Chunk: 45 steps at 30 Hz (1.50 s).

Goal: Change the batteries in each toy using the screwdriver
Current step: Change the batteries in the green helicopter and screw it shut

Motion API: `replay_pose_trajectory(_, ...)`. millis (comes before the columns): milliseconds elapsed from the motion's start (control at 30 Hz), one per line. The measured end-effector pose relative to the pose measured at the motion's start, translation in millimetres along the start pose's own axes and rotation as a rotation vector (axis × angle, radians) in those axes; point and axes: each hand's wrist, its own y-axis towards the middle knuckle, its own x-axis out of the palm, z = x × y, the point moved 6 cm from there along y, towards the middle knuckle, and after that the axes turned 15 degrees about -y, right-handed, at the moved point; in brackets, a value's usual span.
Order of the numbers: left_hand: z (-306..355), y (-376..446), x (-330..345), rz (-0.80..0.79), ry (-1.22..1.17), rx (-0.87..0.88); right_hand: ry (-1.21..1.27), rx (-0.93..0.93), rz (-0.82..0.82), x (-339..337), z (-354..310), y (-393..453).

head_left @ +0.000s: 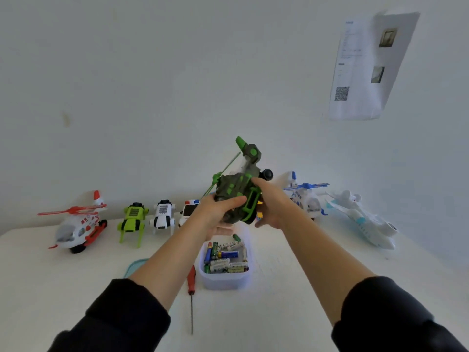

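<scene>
Above the middle of the surface (279, 313), both hands hold a dark green helicopter (236, 196) in the air, tail pointing up toward the wall. The left hand (215, 212) wraps it from the near side, fingers curled over the body; the right hand (269, 201) clasps the far side by the bright green skid, fingers curled round it. Each hand's grip is clamped on the toy.

Directly beneath sits a clear tub of batteries (224, 260), its lid (135, 266) lying just to the left. The red-handled screwdriver (191, 288) lies untouched beside the tub, shaft pointing toward the near edge. Along the far edge stand the other toys: a red-and-white helicopter (76, 224) at the left, then a lime green car (132, 222), a white car (162, 215), a police car (189, 210) partly hidden by the left arm, and to the right a blue-and-white helicopter (304, 196) and a white plane (363, 219).

I'd judge the toy is being turned to find its battery door. The risks from here look plain enough: the thin rotor blades stick out to the left and could bend or snap if the toy is rolled over onto them. One hand must let go to fetch the screwdriver, and a loose one-handed hold could drop the toy into the open tub and scatter batteries. Old and new cells could also get mixed there.
</scene>
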Motion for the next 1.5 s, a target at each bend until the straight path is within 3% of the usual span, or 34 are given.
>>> replay_pose_trajectory(233,44,-33,-105,0.396,-0.074,0.35,-0.23,-0.096,-0.245,87,-23,25)
replay_pose_trajectory(467,98,-81,-281,0.908,0.021,0.68,-0.592,-0.205,-0.355,218,-21,47)
replay_pose_trajectory(633,93,-100,-417,1.212,0.266,0.566,-0.894,-0.195,-0.499,316,13,67)
replay_pose_trajectory(733,66,-94,-482,1.259,0.39,0.433,-1.26,-0.257,-0.519,356,42,84)
replay_pose_trajectory(900,21,-64,-548,1.191,0.469,0.271,-1.563,-0.231,-0.517,375,68,108)
replay_pose_trajectory(1300,17,-1,-572,1.055,0.566,0.178,-1.684,-0.143,-0.492,373,65,129)
replay_pose_trajectory(1500,17,-17,-562,1.231,0.547,0.201,-1.648,-0.172,-0.475,374,65,116)
